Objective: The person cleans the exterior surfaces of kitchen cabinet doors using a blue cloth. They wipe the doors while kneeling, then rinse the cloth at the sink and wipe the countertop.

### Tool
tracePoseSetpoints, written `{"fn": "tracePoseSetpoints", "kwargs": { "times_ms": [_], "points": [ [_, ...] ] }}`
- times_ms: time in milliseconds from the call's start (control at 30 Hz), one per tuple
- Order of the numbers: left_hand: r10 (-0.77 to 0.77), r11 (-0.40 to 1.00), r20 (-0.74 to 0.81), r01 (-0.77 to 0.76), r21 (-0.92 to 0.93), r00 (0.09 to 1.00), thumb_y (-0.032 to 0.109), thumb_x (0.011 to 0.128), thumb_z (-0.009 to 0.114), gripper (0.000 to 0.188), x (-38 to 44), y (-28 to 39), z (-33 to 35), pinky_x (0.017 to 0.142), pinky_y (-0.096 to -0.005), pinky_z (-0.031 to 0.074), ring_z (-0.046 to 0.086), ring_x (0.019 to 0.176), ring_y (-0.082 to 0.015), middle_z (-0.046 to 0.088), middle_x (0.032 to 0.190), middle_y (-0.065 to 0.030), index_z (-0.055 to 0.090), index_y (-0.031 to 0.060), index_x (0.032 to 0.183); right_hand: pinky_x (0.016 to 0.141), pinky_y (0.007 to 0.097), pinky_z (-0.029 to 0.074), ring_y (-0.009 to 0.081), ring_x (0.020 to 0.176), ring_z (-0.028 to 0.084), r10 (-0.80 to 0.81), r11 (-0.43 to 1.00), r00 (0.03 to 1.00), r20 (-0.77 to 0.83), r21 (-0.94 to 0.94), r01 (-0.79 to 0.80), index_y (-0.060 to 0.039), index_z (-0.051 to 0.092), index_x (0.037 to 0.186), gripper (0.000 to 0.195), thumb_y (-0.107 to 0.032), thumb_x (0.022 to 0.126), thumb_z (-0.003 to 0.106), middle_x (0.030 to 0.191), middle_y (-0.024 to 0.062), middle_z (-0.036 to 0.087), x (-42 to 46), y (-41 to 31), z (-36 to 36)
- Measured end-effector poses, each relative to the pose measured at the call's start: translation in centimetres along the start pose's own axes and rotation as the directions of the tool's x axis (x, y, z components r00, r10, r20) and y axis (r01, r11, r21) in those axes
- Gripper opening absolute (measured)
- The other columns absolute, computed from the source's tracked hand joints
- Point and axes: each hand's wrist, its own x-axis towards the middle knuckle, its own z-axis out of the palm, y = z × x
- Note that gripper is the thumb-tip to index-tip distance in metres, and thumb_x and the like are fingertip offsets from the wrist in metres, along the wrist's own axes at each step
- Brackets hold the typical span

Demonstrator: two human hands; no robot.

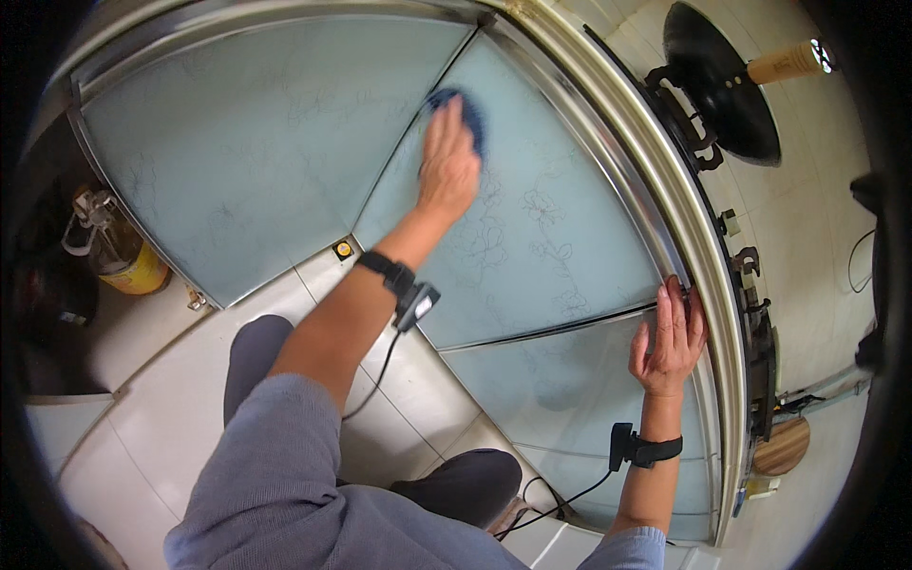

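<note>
Near the upper middle, my left hand [449, 167] lies over a blue cloth [473, 122] and presses it against a frosted glass cabinet door [520, 214] with etched flower lines. Motion blurs the hand and the cloth. My right hand [670, 338] has nothing visible in it; its fingers rest on the metal trim at the top edge of the cabinets, its thumb held away from them. Each wrist wears a black strap with a small cabled device.
Another glass door [263, 142] stands ajar at the left, by an oil bottle [132, 260] with a yellow label. Beyond the counter's metal edge [705, 263] are a black wok [719, 85], stove grates and a round wooden board [782, 447]. White floor tiles [413, 385] lie below.
</note>
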Motion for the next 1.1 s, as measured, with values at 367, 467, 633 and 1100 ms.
{"fn": "tracePoseSetpoints", "kwargs": {
  "times_ms": [367, 467, 633, 1100],
  "points": [
    [0.610, 0.740, 0.183, -0.473, -0.478, 0.771, 0.024, 0.080, 0.063, 0.038, -14.0, 12.9, 1.9, 0.105, -0.0525, 0.034, 0.054, 0.112, -0.0211, 0.052, 0.137, -0.0027, 0.063, 0.0049, 0.114, 0.109, 0.0439, 0.032, 0.0346, 0.129, 0.046, -0.033, 0.999, 0.999, 0.013, -0.028, 0.034, -0.0026, 0.055, 0.132, 0.049, -0.020, 0.087, 0.049, 0.136, 0.0118, 0.056, 0.6, 0.1, 0.1],
    [0.547, 0.817, 0.124, -0.496, -0.294, 0.828, 0.030, 0.081, 0.062, 0.043, -13.0, 12.6, 2.8, 0.112, -0.0539, 0.024, 0.048, 0.123, -0.0281, 0.045, 0.143, -0.0080, 0.062, 0.0030, 0.115, 0.110, 0.0444, 0.031, 0.0362, 0.130, 0.044, -0.038, 0.999, 0.999, 0.010, 0.005, 0.038, -0.0027, 0.054, 0.133, 0.048, -0.018, 0.088, 0.048, 0.136, 0.0119, 0.056, 0.4, 0.2, 0.7],
    [0.024, 0.993, -0.193, -0.046, -0.109, 0.981, 0.029, 0.085, 0.053, 0.048, -0.1, 9.8, 2.7, 0.111, -0.0623, 0.016, 0.032, 0.131, -0.0509, 0.033, 0.144, -0.0345, 0.053, -0.0137, 0.108, 0.110, 0.0461, 0.031, 0.0414, 0.128, 0.045, -0.060, 0.997, 0.998, 0.024, -0.037, 0.061, 0.0018, 0.054, 0.130, 0.044, -0.016, 0.091, 0.045, 0.135, 0.0168, 0.056, -0.2, 0.4, 0.7],
    [-0.887, 0.439, 0.180, 0.898, 0.039, 0.426, 0.034, 0.098, 0.035, 0.061, -17.5, -10.4, 4.8, 0.117, -0.0513, 0.010, 0.019, 0.140, -0.0441, 0.018, 0.150, -0.0330, 0.035, -0.0148, 0.134, 0.110, 0.0510, 0.029, 0.0462, 0.128, 0.044, -0.104, 0.986, 0.992, 0.075, -0.121, 0.113, 0.0065, 0.049, 0.133, 0.049, -0.024, 0.095, 0.041, 0.134, 0.0235, 0.054, 0.2, 0.4, 0.7]
  ]
}}
